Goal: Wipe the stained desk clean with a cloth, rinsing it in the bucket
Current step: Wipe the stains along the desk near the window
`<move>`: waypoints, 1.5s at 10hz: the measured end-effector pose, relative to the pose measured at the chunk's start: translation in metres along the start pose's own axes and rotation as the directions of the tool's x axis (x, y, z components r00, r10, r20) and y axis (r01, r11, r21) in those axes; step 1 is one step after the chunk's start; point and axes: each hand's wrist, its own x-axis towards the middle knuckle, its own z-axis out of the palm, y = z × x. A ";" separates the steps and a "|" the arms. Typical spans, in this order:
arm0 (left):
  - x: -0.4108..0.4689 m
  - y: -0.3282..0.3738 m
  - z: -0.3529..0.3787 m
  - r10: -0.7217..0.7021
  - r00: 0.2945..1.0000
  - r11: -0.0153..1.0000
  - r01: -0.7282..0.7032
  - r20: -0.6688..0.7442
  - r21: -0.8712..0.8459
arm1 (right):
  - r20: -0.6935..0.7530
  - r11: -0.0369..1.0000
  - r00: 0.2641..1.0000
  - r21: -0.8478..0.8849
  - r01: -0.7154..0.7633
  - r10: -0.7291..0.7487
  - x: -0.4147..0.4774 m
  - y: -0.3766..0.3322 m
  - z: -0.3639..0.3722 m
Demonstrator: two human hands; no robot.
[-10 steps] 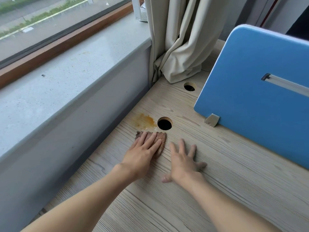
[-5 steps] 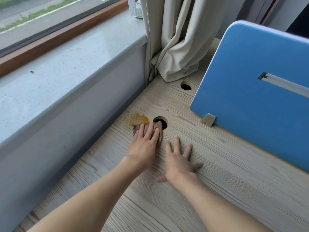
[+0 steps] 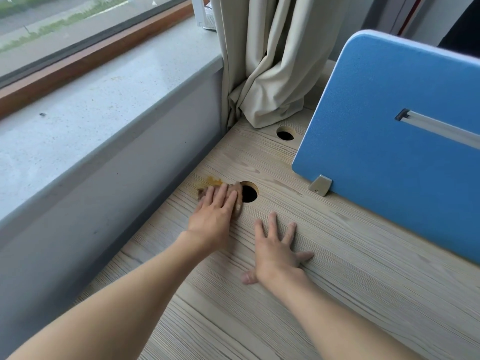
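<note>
Brown cloth [image 3: 238, 190] lies flat on the pale wood-grain counter [image 3: 337, 255], pinned under the left grip [image 3: 213, 214]. That grip's fingers are straight and close together, so it presses down on the cloth instead of curling round it. Only the cloth's edges show: a scrap at 10 o'clock of the fingers and a strip along their 2 o'clock side. At 12 o'clock of the fingertips an orange-yellow stain [image 3: 214, 181] peeks out, touching the cloth's far edge. Just beside the cloth at 3 o'clock is a round cable hole [image 3: 250, 195], and the cloth reaches its rim.

At 4 o'clock from the left grip, apart from the cloth, the right grip [image 3: 275, 253] is released. It rests palm down on bare wood with its fingers spread and its thumb out toward 8 o'clock, grasping nothing.

Farther off at 1 o'clock a second hole [image 3: 285, 134] sits near the hem of a beige curtain [image 3: 272, 74], which hangs at 12 o'clock and bunches where it meets the counter. A blue divider panel [image 3: 402, 157] stands upright from 1 to 3 o'clock, with a grey metal bracket [image 3: 320, 185] at its near corner and a silver rail [image 3: 441, 129] across its face. A speckled grey windowsill [image 3: 104, 105] runs from 9 to 11 o'clock, higher than the counter, with a wooden window frame [image 3: 91, 59] beyond it.
</note>
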 end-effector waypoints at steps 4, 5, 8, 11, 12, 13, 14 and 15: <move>0.026 0.002 -0.002 -0.047 0.997 0.999 0.045 -0.056 -0.029 | 0.007 1.000 1.000 -0.016 -0.002 0.002 0.000 -0.001 -0.001; 0.020 0.001 0.004 -0.026 0.999 1.000 0.026 -0.042 -0.011 | 0.010 1.000 1.000 -0.018 0.002 -0.002 0.002 -0.002 -0.002; 0.048 -0.024 -0.012 -0.018 1.000 0.998 0.018 -0.002 -0.064 | 0.015 1.000 1.000 -0.020 0.006 -0.006 0.004 -0.001 -0.001; 0.046 -0.040 -0.015 -0.065 0.998 0.997 0.065 0.002 -0.041 | 0.022 1.000 1.000 -0.025 0.005 -0.004 0.005 -0.002 -0.002; 0.054 -0.055 -0.024 -0.137 0.990 0.987 0.138 0.014 -0.077 | 0.022 1.000 1.000 -0.028 0.006 -0.005 0.005 -0.002 -0.002; 0.052 -0.050 -0.022 -0.167 0.986 0.983 0.167 -0.003 -0.083 | 0.026 1.000 1.000 -0.029 0.008 -0.008 0.005 -0.001 -0.003; 0.035 -0.052 -0.015 -0.121 0.993 0.991 0.121 -0.006 -0.049 | 0.024 1.000 1.000 -0.023 0.020 -0.019 0.006 0.001 -0.002; 0.035 -0.059 -0.020 -0.181 0.983 0.978 0.184 0.030 -0.101 | 0.019 1.000 1.000 -0.024 0.017 -0.017 0.006 0.000 0.000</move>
